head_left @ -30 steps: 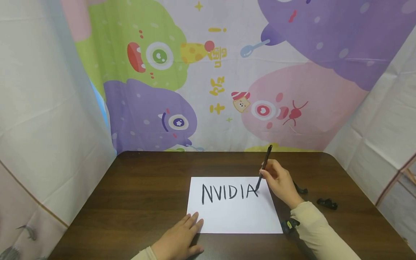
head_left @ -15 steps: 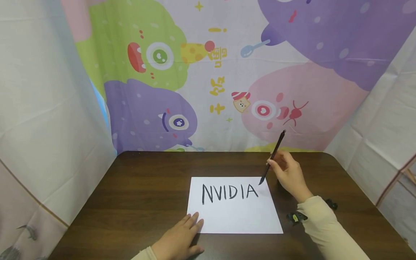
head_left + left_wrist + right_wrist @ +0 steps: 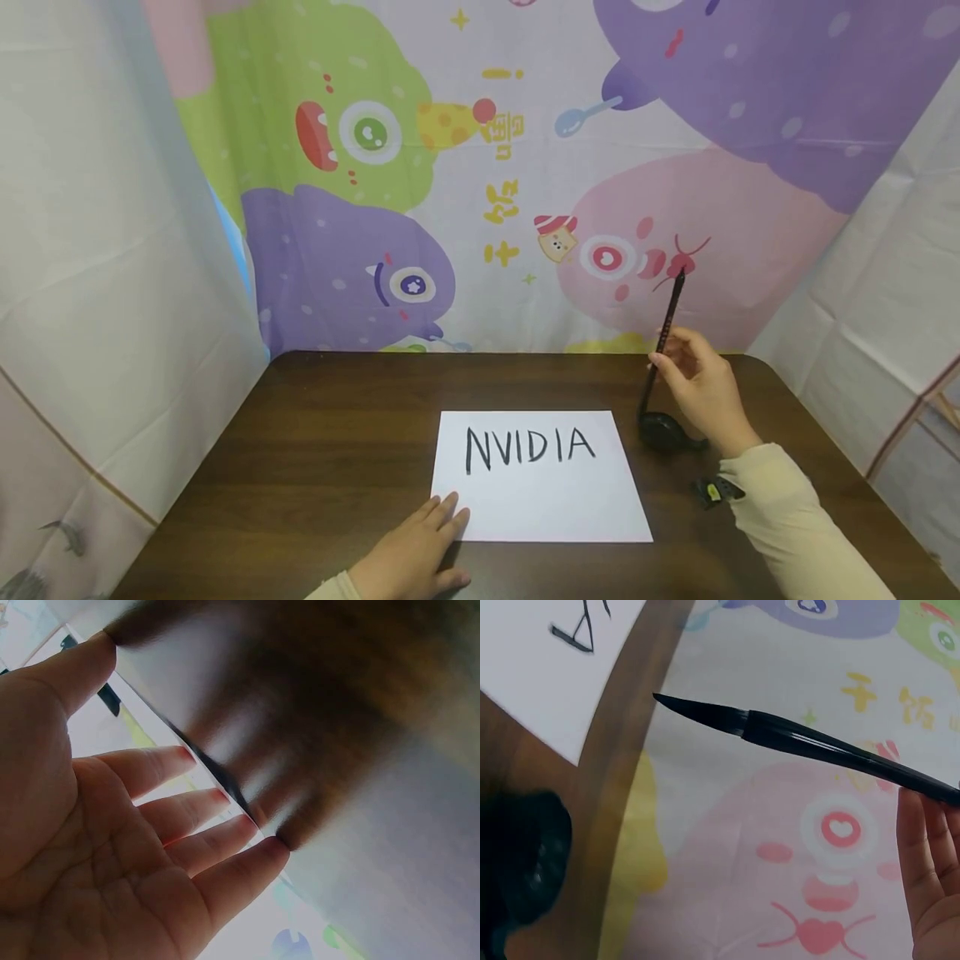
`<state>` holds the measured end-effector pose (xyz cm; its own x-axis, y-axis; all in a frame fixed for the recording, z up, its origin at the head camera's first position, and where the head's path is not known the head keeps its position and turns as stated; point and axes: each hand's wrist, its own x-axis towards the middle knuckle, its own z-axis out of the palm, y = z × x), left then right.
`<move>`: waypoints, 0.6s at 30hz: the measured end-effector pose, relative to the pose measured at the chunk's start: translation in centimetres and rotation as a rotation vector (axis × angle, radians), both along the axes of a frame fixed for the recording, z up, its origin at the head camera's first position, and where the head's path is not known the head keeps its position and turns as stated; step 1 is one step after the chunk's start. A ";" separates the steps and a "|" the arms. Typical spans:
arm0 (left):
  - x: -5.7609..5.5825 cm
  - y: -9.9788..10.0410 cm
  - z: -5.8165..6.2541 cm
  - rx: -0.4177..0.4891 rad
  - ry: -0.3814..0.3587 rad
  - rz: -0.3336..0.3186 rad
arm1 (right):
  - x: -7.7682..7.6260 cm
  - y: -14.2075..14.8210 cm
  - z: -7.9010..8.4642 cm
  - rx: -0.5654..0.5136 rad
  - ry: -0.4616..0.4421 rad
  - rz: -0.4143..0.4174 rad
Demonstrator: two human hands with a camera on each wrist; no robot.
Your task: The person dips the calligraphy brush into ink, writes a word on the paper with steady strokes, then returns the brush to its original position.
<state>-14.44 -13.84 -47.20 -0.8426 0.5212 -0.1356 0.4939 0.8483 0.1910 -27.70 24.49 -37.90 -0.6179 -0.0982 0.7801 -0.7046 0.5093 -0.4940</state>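
My right hand (image 3: pixel 705 387) pinches a black ink brush (image 3: pixel 672 302) between thumb and fingers. The brush stands nearly upright, and its tip overlaps the rim of a dark rounded ink dish (image 3: pixel 663 432) in the head view. In the right wrist view the dark bristles (image 3: pixel 701 712) taper to a point, apart from the dish (image 3: pixel 536 862). White paper (image 3: pixel 555 512) lies on the table with "NVIDIA" written in black strokes (image 3: pixel 530 444). Spread and flat, my left hand (image 3: pixel 412 546) rests its fingertips on the paper's lower left corner.
The brown table (image 3: pixel 322 450) runs back to a curtain (image 3: pixel 495 308) printed with cartoon monsters. White cloth walls (image 3: pixel 900 250) close in both sides. A black device (image 3: pixel 716 492) is strapped at the right wrist.
My right hand has lifted the brush off the last letter and carried it right, over to the ink dish, which now shows more fully. My left hand has stayed put.
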 end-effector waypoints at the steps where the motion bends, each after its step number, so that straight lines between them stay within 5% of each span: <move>1: 0.0 0.0 0.0 0.001 -0.001 0.001 | 0.0 0.3 0.2 0.001 -0.003 -0.014; 7: 0.0 0.0 -0.1 -0.007 0.023 -0.005 | 0.0 1.9 1.2 -0.078 -0.078 -0.022; 18: 0.0 0.0 -0.1 0.001 0.024 -0.003 | -0.2 5.5 1.8 -0.446 -0.182 0.154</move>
